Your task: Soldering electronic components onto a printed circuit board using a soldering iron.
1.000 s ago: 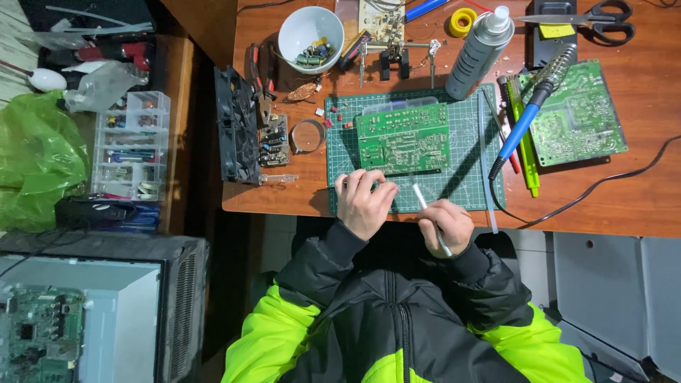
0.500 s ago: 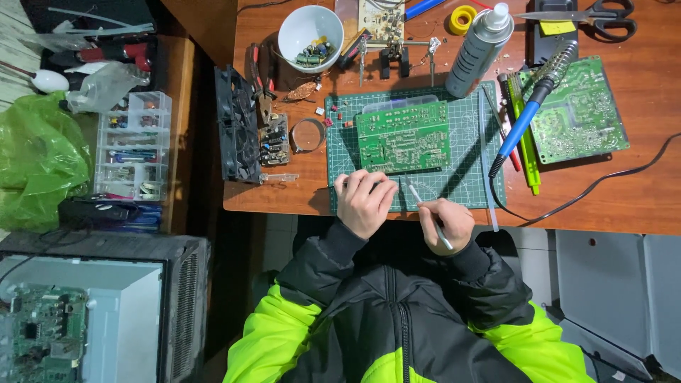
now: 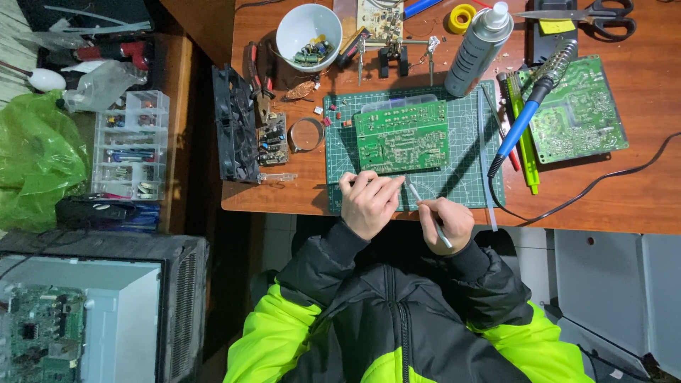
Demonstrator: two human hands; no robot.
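Our right hand (image 3: 445,221) grips a slim white tool (image 3: 425,213), its tip just beside our left fingertips (image 3: 389,181). Our left hand (image 3: 369,202) curls loosely at the green circuit board (image 3: 402,136)'s near edge; whether it pinches anything, we cannot tell.

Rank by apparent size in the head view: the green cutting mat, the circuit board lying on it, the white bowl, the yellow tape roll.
1. green cutting mat
2. circuit board
3. white bowl
4. yellow tape roll

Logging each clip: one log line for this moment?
left hand: on cutting mat | right hand: holds tweezers | circuit board: untouched
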